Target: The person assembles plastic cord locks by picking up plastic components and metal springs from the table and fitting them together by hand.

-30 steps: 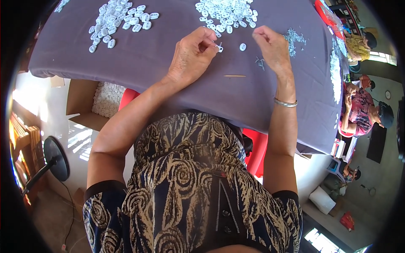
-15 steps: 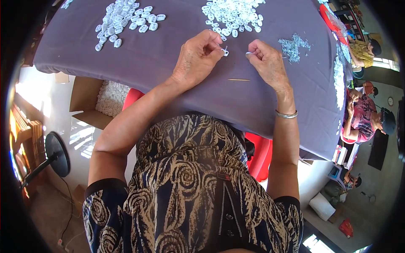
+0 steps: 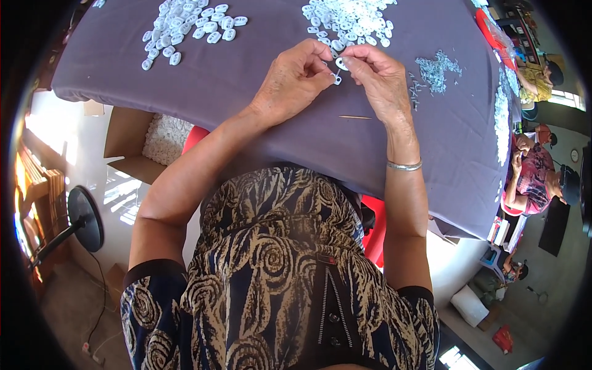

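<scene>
Over the near side of the table [image 3: 447, 163], two bare hands come close together. The left hand [image 3: 296, 73] pinches a small white piece [image 3: 337, 79] in its fingers, apparently by one end so that the other is free and a thin pin [image 3: 338, 72] can rise from it. The right hand [image 3: 381, 79] grips a white oval [image 3: 341, 63] at its edge, thumb against fingers, just above; that hold seems to leave the opening in view. Whether oval and pin touch, I cannot tell.

The supplies look sorted by kind, likely to spare searching: a left heap [image 3: 169, 28] and a middle heap [image 3: 348, 18] of white parts beyond the hands, and a pin heap [image 3: 438, 71] beside the right hand. A toothpick [image 3: 355, 117] lies apart, nearer the body.

A dark purple-grey cloth [image 3: 203, 83] covers the surface, lightly creased, draping over its edge. Below at left, an open carton [image 3: 123, 139] holds white bits; a black disc [image 3: 86, 217] stands on the sunlit floor [image 3: 123, 188]. Other people [image 3: 533, 169] sit along the right.
</scene>
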Motion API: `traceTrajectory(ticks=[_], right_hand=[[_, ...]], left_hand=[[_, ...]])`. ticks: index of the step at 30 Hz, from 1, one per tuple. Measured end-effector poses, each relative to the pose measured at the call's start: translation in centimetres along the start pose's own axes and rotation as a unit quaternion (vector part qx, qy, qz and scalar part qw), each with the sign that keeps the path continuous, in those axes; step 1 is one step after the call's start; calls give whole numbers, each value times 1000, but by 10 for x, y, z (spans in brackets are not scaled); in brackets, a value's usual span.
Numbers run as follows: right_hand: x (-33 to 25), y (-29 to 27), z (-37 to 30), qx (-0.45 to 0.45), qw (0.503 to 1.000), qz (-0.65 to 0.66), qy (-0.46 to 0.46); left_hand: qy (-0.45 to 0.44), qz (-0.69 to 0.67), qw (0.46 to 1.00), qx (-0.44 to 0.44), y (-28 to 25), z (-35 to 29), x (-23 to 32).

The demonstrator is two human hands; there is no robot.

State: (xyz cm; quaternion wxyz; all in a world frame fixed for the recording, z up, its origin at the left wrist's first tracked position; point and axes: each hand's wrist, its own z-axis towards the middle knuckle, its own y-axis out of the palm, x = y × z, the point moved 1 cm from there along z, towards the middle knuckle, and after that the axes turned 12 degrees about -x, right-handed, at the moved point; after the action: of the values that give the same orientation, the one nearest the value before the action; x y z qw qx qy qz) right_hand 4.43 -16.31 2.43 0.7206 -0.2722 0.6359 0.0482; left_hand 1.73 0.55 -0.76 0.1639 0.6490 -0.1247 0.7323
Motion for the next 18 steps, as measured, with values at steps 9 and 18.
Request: traceTrajectory(ticks=[9, 18], right_hand=[[-2, 0, -1, -9, 1000, -17, -1], [-3, 0, -2, -16, 1000, -3, -12]], left_hand=[[0, 11, 1000, -4, -1, 0, -3], [0, 16, 1000, -6, 0, 0, -2]])
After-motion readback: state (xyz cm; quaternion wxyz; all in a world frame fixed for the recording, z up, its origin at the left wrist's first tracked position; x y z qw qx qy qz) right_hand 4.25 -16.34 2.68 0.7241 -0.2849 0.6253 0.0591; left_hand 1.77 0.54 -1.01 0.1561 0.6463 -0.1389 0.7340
